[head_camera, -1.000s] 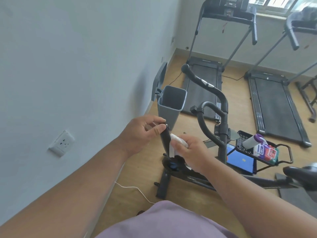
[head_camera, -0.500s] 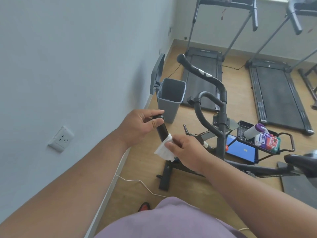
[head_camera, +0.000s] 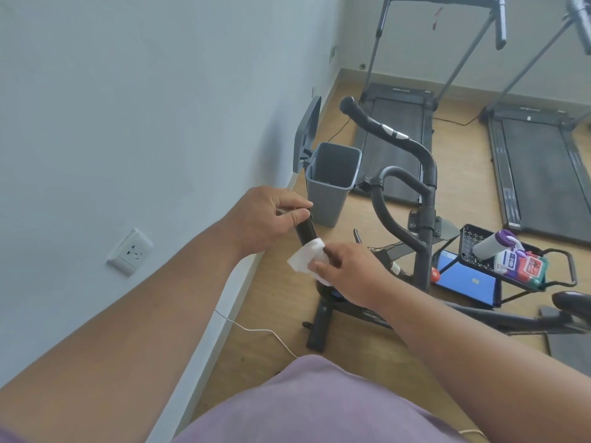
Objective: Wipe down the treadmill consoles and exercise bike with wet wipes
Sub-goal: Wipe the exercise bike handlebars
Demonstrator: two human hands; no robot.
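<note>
One exercise bike (head_camera: 425,219) is shown near the wall, with two handlebar grips visible. The end of the near grip (head_camera: 305,231) is pinched by the thumb and fingers of the left hand (head_camera: 265,219). One white wet wipe (head_camera: 307,260) is wrapped round the same grip lower down and is clasped there by the curled fingers of the right hand (head_camera: 348,273). Two treadmills are seen beyond, one (head_camera: 396,135) at centre and one (head_camera: 540,174) at right. One grey bin (head_camera: 329,203), its lid raised, stands just beside the bike. One black basket (head_camera: 470,247) holding wipe packs and one bottle lies on the floor.
</note>
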